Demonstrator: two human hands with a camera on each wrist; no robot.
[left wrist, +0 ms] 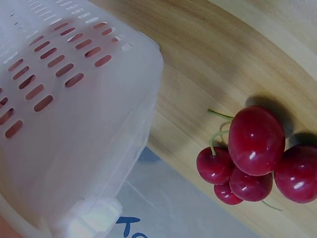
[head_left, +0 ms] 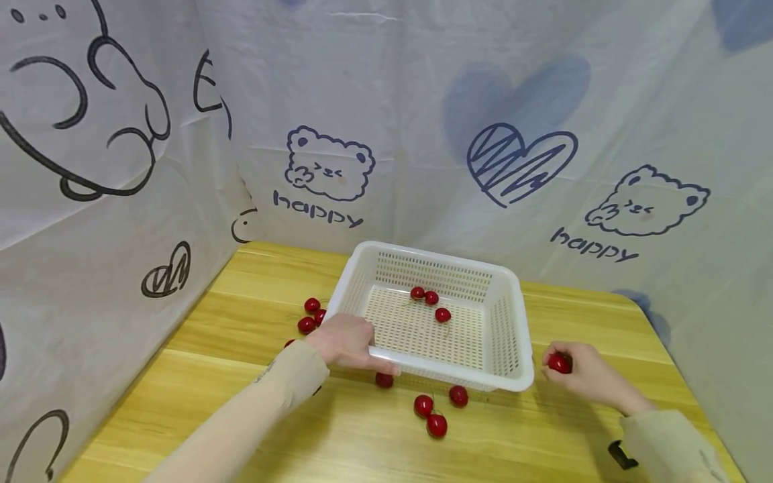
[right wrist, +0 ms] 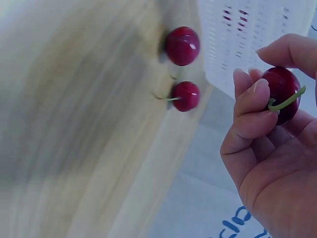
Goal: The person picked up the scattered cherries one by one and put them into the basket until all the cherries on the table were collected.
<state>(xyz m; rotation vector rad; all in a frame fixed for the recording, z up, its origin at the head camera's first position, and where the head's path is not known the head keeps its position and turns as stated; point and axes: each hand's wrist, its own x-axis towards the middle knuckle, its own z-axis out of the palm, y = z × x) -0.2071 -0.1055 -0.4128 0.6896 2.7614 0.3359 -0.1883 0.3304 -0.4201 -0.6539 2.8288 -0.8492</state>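
Observation:
A white plastic basket (head_left: 459,373) with slotted walls stands on the table, holding three cherries (head_left: 443,314). My left hand (head_left: 347,341) grips its rim at the front left corner, thumb along the front edge. Off the basket's right side, my right hand (head_left: 582,379) holds a red cherry (head_left: 559,363). The right wrist view shows this cherry (right wrist: 285,84) between curled fingers and palm, its green stem sticking out. Several loose cherries (head_left: 437,425) lie in front of the basket, one of them partly under the front rim. Another cluster of cherries (left wrist: 256,141) sits by its left side.
The wooden table (head_left: 199,402) is bordered by hanging white cloth (head_left: 410,174) with bear and heart drawings at the back and sides. Near the front rim, one cherry (head_left: 384,380) is partly covered.

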